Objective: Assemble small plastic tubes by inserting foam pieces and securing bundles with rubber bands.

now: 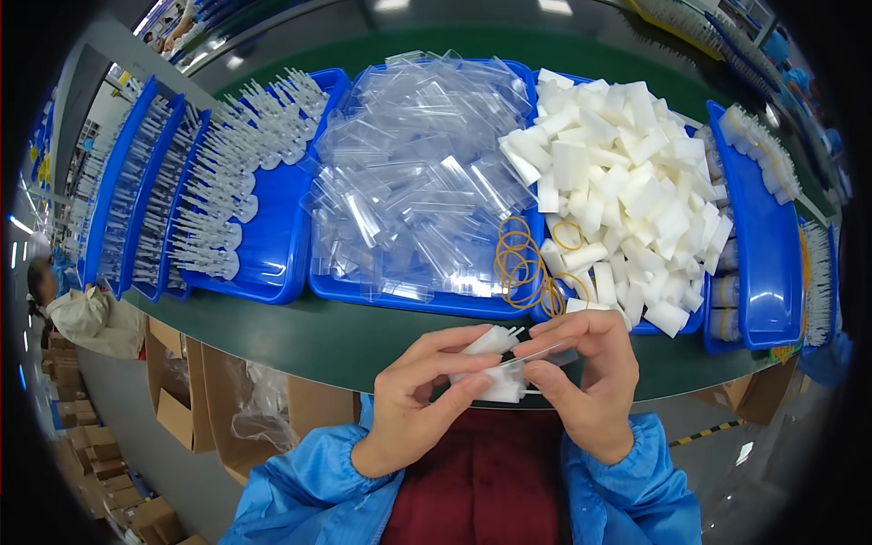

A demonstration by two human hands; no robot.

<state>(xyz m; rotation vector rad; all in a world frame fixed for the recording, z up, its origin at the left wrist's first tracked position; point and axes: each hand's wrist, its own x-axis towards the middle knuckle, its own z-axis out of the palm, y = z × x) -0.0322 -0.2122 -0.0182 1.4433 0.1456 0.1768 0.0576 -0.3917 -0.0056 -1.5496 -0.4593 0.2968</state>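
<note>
Two hands meet on my feed: the left hand (422,386) grasps a white foam bundle (498,389), thin stems (515,334) poking rightward; the right hand (592,386) pinches a clear plastic strip (552,351), its long axis slanting up rightward from the foam, by the desk's (272,338) near edge.

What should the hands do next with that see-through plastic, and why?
Maybe the right hand should gently fold the clear plastic piece closer against the white bundle. The left hand is holding the bundle, and one end of the plastic sticks out past it, at the right hand's fingers.
</note>
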